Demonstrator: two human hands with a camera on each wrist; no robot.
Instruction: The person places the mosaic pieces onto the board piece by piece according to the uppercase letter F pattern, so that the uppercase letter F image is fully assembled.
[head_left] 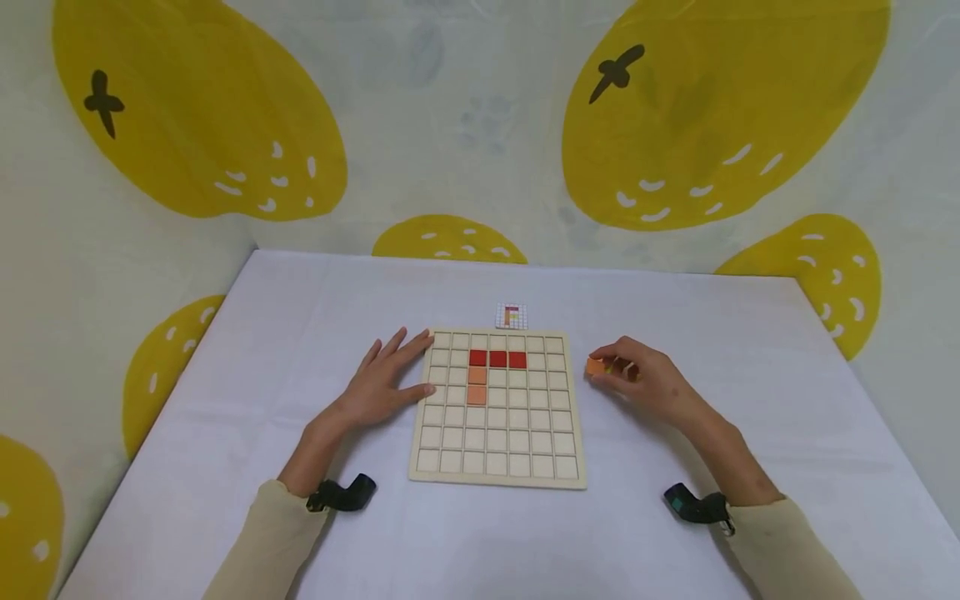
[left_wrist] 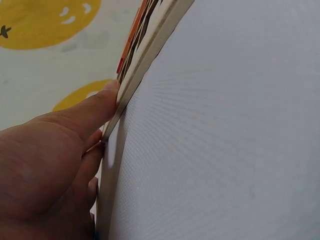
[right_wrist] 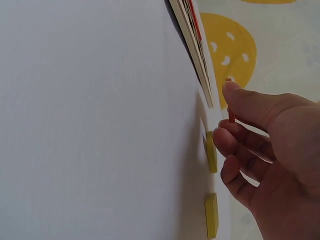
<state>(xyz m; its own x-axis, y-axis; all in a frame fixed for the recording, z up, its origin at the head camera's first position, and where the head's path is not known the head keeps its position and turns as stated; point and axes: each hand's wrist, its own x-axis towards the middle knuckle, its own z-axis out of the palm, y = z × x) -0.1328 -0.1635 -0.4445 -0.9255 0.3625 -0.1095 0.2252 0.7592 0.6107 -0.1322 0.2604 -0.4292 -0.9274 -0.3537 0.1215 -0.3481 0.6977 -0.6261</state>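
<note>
A pale wooden grid board (head_left: 497,461) lies flat on the table. Three red tiles (head_left: 498,359) fill a row near its top, with two orange tiles (head_left: 477,385) in a column below the leftmost. My left hand (head_left: 372,385) rests at the board's left edge, its fingers spread and the thumb touching the rim. To the right of the board, my right hand (head_left: 651,380) pinches another orange tile (right_wrist: 231,114) between thumb and fingertips. Beneath that hand, two yellow tiles (right_wrist: 212,216) lie on the table, mostly hidden by the fingers in the head view.
Just behind the board's far edge sits a small pattern card (head_left: 512,316) with a coloured grid. A white cloth covers the table (head_left: 360,533). Lemon-printed fabric (head_left: 465,150) hangs behind and along the sides.
</note>
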